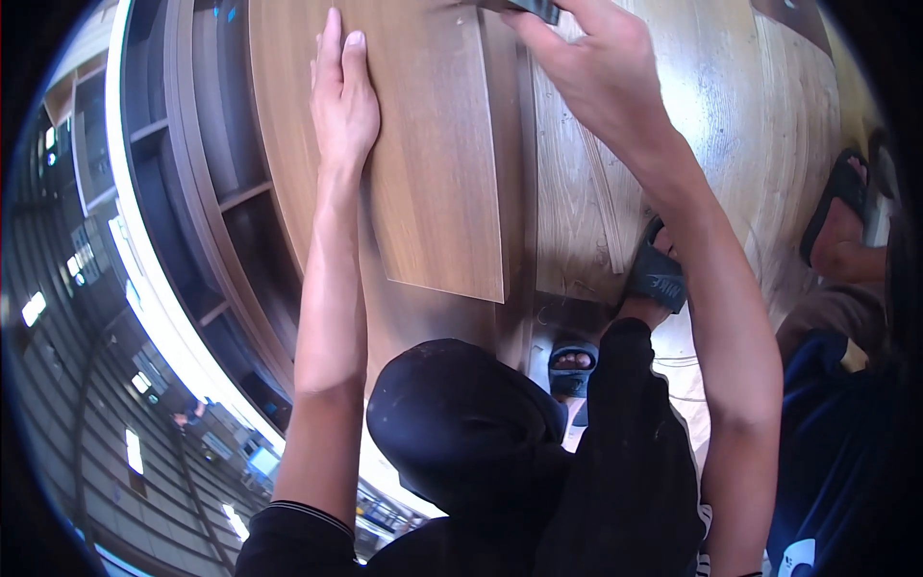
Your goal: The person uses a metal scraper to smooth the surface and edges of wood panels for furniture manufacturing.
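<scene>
A brown wood-grain panel [437,163] lies in front of me, with its pale corner pointing toward my knees. My left hand [344,106] rests flat on its left part, fingers stretched out and pointing away from me. At the top edge of the view, my right hand [601,53] is closed around a dark object [534,8] close to the panel's far right side. Most of that object is cut off by the frame, so its kind cannot be told.
Brown shelving [245,192] with dark compartments stands on the left. Thin strips [604,192] lie on the pale wood floor [750,125] at the right. My black-clothed knee [452,413] is below the panel. Another person's sandalled foot [841,207] is at the far right.
</scene>
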{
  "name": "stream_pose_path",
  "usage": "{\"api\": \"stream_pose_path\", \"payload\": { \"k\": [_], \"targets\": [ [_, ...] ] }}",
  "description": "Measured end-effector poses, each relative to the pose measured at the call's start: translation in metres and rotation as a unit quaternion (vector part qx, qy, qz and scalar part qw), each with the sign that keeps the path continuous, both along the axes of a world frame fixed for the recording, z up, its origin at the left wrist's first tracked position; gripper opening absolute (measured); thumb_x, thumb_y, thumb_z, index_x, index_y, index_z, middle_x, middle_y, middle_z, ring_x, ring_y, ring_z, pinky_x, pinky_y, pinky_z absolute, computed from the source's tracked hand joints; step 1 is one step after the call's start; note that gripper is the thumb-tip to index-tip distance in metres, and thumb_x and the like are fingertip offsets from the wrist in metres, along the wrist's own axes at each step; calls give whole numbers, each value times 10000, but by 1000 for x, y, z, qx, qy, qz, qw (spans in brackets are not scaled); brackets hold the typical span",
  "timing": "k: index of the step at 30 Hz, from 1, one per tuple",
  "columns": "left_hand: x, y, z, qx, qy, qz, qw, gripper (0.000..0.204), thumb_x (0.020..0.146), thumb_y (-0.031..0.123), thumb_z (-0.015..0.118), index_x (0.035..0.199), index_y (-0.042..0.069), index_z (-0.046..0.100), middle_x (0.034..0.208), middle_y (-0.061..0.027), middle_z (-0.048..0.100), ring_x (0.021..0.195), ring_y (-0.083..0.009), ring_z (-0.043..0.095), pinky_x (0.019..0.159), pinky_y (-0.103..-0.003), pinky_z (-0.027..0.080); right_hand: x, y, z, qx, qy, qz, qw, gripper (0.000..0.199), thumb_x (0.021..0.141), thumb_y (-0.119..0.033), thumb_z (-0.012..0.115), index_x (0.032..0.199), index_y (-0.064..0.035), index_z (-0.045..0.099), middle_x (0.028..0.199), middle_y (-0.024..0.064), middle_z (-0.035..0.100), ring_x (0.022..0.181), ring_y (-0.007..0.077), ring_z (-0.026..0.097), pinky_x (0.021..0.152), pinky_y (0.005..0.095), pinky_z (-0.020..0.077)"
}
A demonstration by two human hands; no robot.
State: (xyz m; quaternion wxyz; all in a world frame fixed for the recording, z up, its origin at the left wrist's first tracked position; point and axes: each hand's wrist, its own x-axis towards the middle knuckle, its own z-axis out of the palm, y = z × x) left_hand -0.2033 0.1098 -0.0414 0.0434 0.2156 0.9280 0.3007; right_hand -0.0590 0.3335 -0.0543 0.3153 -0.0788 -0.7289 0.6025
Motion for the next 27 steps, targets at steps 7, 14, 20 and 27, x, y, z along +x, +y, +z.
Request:
{"api": "stream_pose_path", "payload": {
  "k": [7,14,20,27],
  "targets": [
    [10,16,3,5,20,18,1000,552,1105,363,468,1575,77,423,1608,-212,426,1549,-351,303,1281,-429,165,34,-13,-30,144,-17,18,989,269,960,11,687,1223,-39,707,1136,82,737,1060,158,699,922,278,542],
    [4,11,13,6,29,15,999,558,1110,389,444,1567,68,434,1611,-210,420,1548,-357,302,1285,-428,163,99,-46,0,150,-57,82,984,380,897,33,697,1261,-76,710,1173,102,735,1103,251,711,978,357,561],
    [13,3,9,-12,147,-36,988,547,1077,389,509,1502,44,524,1502,-272,526,1472,-369,434,1255,-461,246,171,-61,14,80,-89,324,938,383,827,38,709,1196,-59,743,1161,127,737,1122,296,705,996,421,555],
    [117,-17,30,-144,73,-454,876,617,987,542,601,1554,327,487,1698,-104,298,1568,-404,236,1257,-641,121,185,-11,8,-451,-169,-157,862,336,956,-28,680,1284,-27,605,1120,35,664,1052,151,642,982,348,499]
  ]
}}
